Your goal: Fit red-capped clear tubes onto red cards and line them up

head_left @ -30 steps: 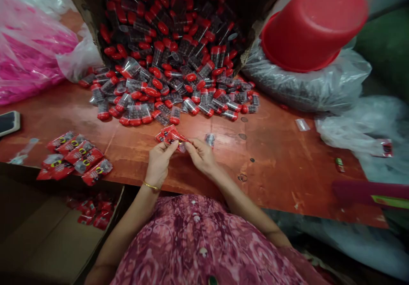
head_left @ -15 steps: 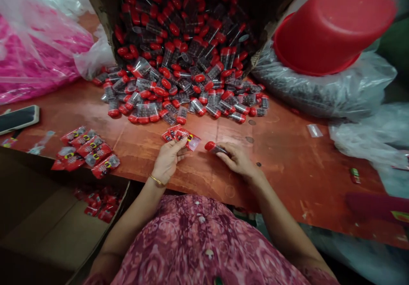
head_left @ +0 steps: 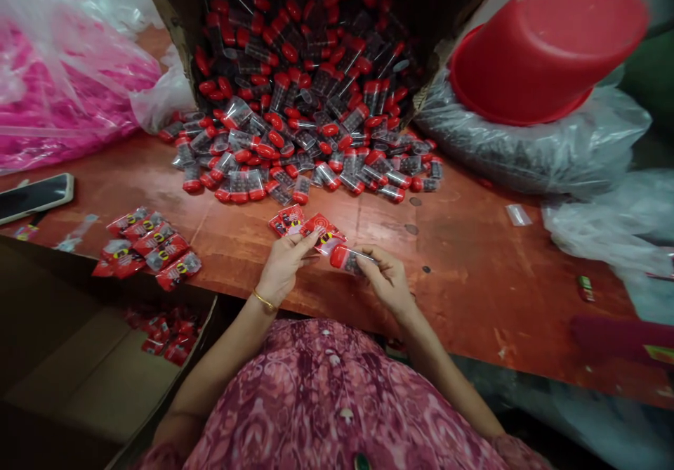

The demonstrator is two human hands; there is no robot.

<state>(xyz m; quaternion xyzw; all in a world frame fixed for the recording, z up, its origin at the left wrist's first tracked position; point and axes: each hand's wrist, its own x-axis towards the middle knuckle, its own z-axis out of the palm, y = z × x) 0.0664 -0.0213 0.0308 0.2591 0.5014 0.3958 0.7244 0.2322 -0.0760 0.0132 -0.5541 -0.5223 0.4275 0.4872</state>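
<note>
Between the thumb and fingers of my left hand [head_left: 287, 263] is a red printed packet [head_left: 322, 230] with a clear end. More red packets [head_left: 287, 220] lie on the table just beyond that hand. My right hand [head_left: 387, 277] grips a clear tube with a red cap [head_left: 345, 258], its capped end turned left against the packet's clear end. Whether the cap is inside the packet I cannot tell. A heap of similar red-capped tubes [head_left: 300, 140] spills from a dark box across the table. Several filled packets [head_left: 152, 245] lie at the table's left front edge.
An open carton [head_left: 105, 379] holding red packets stands below the table's left edge. A phone [head_left: 39, 197] and a bag of pink pieces [head_left: 63, 98] are at left. At right, a red bucket [head_left: 547, 48] rests upside down on a filled plastic bag [head_left: 526, 147].
My right hand has brought the tube left to the packet's clear end. The packet in my left hand has shifted slightly right and shows more of its printed face.
</note>
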